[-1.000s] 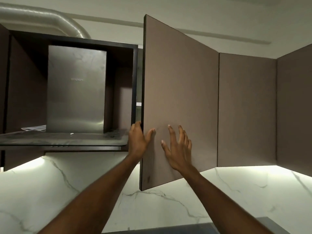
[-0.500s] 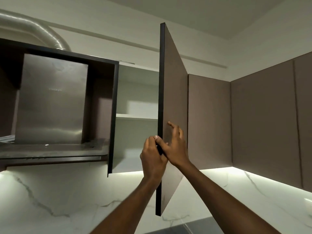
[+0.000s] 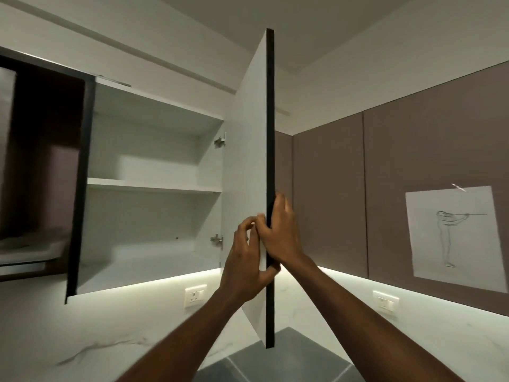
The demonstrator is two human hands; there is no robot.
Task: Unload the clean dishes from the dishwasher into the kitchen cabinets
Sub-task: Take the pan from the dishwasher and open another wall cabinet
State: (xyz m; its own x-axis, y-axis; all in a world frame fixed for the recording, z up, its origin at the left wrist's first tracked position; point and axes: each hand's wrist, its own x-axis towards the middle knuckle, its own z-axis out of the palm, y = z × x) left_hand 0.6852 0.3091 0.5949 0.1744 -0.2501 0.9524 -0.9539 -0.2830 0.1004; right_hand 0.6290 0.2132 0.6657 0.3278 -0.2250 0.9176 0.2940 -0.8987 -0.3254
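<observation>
Item: cabinet door, upper wall unit, swung out edge-on to the camera. Dark edge band faces the viewer; pale inner face shows to its left; brown outer face is all but hidden.

Hold: left hand grips the door's free edge from the inner side, fingers curled against the pale face and thumb hooked round the edge lower down. Right hand holds the same edge from the outer side, its fingers wrapped over the dark band, just above and touching the left. Neither hand carries a dish.

Location of task items: open cabinet lies left of and beyond the fingers. One mid shelf and the cabinet floor appear bare, white and clean. Two metal hinges sit on the hinge side. Dishwasher and dishes are not in view.

Appearance: flat slab door, no handle visible, matte finish, sharp corners.

Risks, as judged:
- Pushing the door past its hinge stop could strain the hinges, since both hands bear on the free edge.
- The door hangs at head height; turning away toward the dishwasher risks a knock on its lower corner.
- If the hinges spring back, the door may drift shut while dishes are carried.

Nearby: closed brown doors right of the fingers, one bearing a paper sketch; wall sockets below; marble-look wall.
</observation>
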